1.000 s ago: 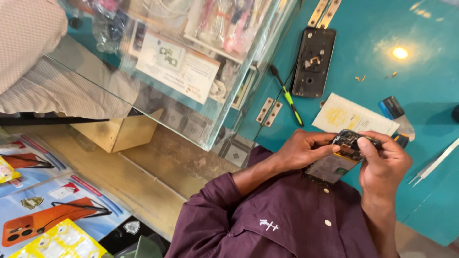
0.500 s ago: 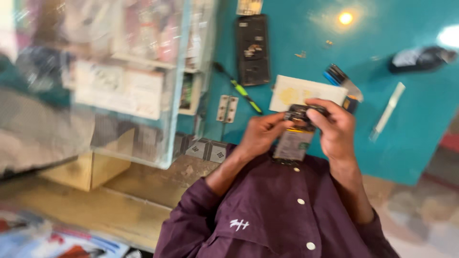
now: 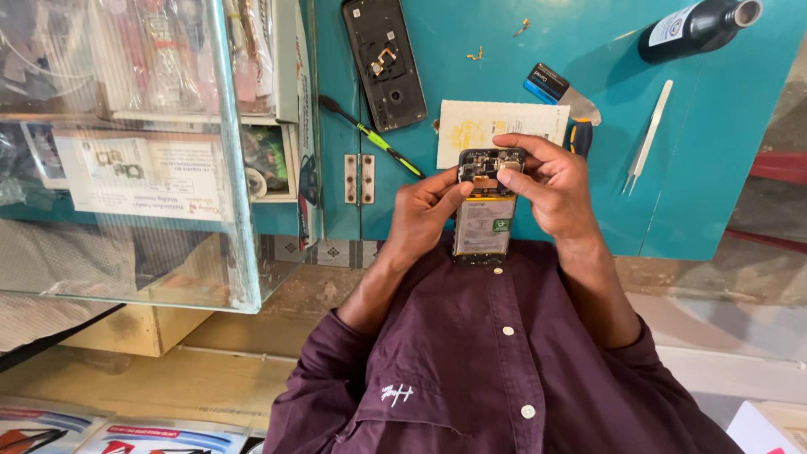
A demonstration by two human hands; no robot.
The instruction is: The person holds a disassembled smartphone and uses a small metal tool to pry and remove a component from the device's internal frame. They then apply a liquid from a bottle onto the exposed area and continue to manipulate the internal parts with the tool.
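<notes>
An opened phone (image 3: pixel 483 220) with its back off, showing battery and circuit board, is held upright over my chest. My left hand (image 3: pixel 420 219) grips its left side, thumb near the top board. My right hand (image 3: pixel 551 185) holds the right side, fingers pressing on the upper board. Beyond, on the teal table (image 3: pixel 714 168), lie the phone's black back cover (image 3: pixel 385 60), a green-handled screwdriver (image 3: pixel 370 137), a pale yellow card (image 3: pixel 496 128), metal tweezers (image 3: pixel 647 134) and a few small screws (image 3: pixel 476 55).
A dark bottle (image 3: pixel 698 28) lies at the table's far right. A blue-capped scraper tool (image 3: pixel 561 91) rests by the card. A glass display case (image 3: pixel 151 151) with packaged goods stands at left. Printed posters (image 3: pixel 109 433) lie on the floor, lower left.
The view has swung so the table sits straight ahead. Both hands still hold the phone, which now stands upright; my right fingers have shifted onto its upper board.
</notes>
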